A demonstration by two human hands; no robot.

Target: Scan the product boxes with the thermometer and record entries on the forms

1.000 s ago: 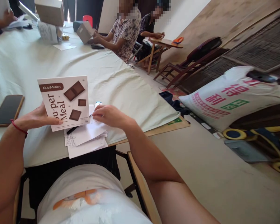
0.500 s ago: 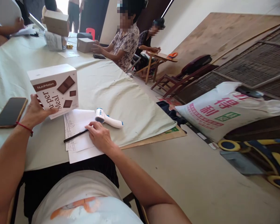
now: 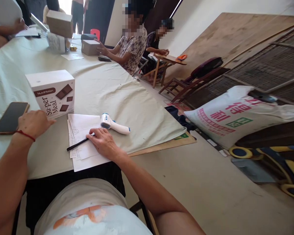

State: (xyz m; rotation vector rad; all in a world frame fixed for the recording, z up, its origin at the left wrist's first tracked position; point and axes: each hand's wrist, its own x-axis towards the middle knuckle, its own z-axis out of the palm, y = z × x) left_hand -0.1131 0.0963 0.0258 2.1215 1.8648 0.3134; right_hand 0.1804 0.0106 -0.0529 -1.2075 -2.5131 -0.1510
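Observation:
A white NutriMotion carton (image 3: 60,88) with brown chocolate pictures stands on the cloth-covered table. Just in front of its lower left corner is my left hand (image 3: 34,124), thumb stretched to the right and nothing visible in its grasp; its other fingers are partly hidden. My right hand (image 3: 103,142) rests on a stack of papers (image 3: 84,125), fingers bent over the end of a black pen (image 3: 77,144) that lies across the sheets. A white and blue infrared thermometer (image 3: 115,125) lies just beyond the right fingertips.
A smartphone (image 3: 11,118) lies left of my left hand. Farther up the table (image 3: 100,88) are stacked boxes (image 3: 60,24) and a smaller carton (image 3: 90,47) touched by another person's hands. A printed white sack (image 3: 218,117) leans beyond the table's right side.
My left hand has let go of the carton and drawn back toward me. The carton now stands upright slightly farther left. My right hand has shifted slightly on the papers.

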